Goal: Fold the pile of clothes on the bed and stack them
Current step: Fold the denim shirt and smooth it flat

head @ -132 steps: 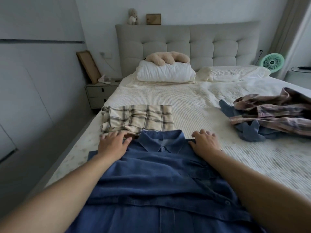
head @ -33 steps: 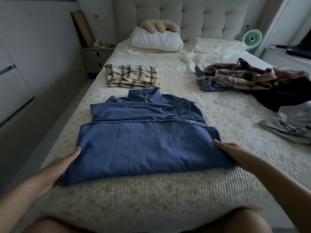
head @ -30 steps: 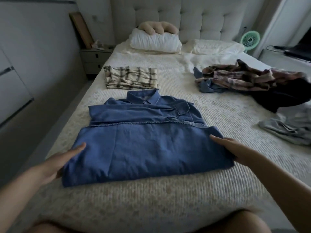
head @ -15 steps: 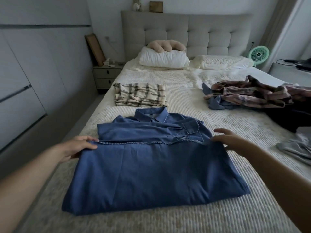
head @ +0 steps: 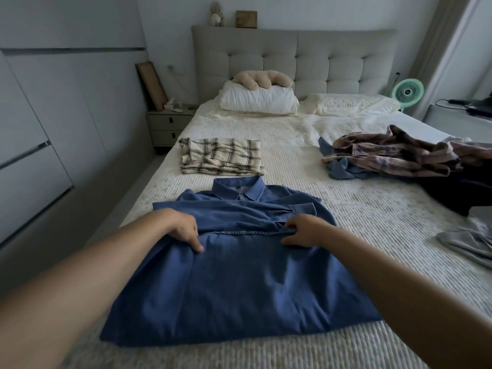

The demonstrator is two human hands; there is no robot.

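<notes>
Cream ribbed bedding (head: 306, 166) is stretching out ahead of me toward a grey tufted headboard (head: 292, 57), with a white pillow (head: 258, 101) and a beige plush cushion (head: 262, 79) sitting at the far end. Nearest to me, the blue denim shirt (head: 234, 283) is lying half folded, collar pointing away. My left hand (head: 183, 229) is gripping the stitched hem, fingers curled into the cloth, and my right hand (head: 306, 230) is pinching the same hem further along. Just beyond the collar, a folded cream plaid garment (head: 222, 156) is lying flat. Off to the right, the unfolded pile (head: 394, 155) is sitting in a heap, with a grey piece (head: 468, 241) lying near the edge.
</notes>
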